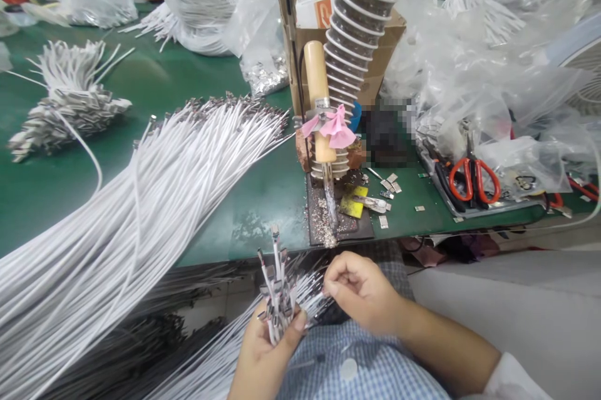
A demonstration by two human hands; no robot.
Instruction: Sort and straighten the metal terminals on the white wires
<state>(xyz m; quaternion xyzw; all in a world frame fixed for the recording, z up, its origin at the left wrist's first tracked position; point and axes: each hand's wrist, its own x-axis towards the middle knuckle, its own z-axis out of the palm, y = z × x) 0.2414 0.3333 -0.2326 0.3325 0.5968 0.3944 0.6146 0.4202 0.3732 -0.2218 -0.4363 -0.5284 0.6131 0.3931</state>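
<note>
My left hand is closed round a small bunch of white cables whose metal plug ends point up and fan apart. To its right, my right hand is curled in a pinch beside loose white cable ends over my lap. What its fingertips hold, if anything, is too small to make out. Above my hands, a soldering iron with a wooden handle is clamped tip down, a pink cloth strip tied on it. Its tip meets a dark plate strewn with solder bits.
A large sheaf of white cables spreads over the green table. A tied bundle lies far left. A ribbed hose stands behind the iron. Small metal pieces and red-handled cutters in a tray are at the right.
</note>
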